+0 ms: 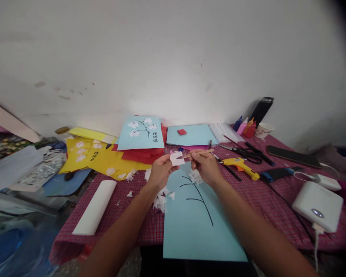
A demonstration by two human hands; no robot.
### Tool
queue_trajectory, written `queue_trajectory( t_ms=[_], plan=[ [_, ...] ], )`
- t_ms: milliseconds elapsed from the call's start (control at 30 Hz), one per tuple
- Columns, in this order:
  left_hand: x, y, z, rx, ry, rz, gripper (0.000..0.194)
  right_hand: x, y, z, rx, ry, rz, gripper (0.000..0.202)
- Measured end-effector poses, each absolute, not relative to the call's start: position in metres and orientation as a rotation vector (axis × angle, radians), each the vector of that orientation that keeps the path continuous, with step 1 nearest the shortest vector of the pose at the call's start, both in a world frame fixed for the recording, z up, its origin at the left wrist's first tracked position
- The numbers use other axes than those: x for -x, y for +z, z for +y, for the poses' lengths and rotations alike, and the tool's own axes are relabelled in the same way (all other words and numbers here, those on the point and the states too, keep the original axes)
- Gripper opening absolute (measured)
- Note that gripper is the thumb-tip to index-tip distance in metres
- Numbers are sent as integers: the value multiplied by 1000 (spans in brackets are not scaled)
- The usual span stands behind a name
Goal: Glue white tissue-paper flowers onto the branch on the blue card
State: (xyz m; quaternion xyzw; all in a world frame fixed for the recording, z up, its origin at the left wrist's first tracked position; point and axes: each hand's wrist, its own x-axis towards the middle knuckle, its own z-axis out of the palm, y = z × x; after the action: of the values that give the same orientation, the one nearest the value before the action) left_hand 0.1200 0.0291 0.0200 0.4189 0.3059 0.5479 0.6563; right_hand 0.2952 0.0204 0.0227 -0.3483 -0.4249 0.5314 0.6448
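My left hand [161, 169] is closed, pinching a small piece of white paper [177, 158]. In my right hand [206, 165] is a thin wooden stick [206, 152], its tip against the paper's right side. Below both hands lies a light blue sheet [202, 238] with a black branch drawn on it. One crumpled white paper tuft [195, 177] sits near the branch's top, partly behind my right hand. More torn white paper scraps [160, 202] lie along the sheet's left edge.
A finished blue flower picture [140, 132] leans at the back, beside yellow sheets [86, 156]. A white paper roll [95, 207] lies left. To the right are a yellow glue gun [240, 167], scissors [245, 154], a utility knife [278, 174], paint bottles [249, 129] and a white power bank [318, 206].
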Motion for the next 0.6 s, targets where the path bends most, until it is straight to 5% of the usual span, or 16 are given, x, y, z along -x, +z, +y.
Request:
queue_trajectory(
  t_ms=[600],
  plan=[
    [-121,22,27,-801,1222,720,27,-289,23,16,809,1147,-1102,23]
  ],
)
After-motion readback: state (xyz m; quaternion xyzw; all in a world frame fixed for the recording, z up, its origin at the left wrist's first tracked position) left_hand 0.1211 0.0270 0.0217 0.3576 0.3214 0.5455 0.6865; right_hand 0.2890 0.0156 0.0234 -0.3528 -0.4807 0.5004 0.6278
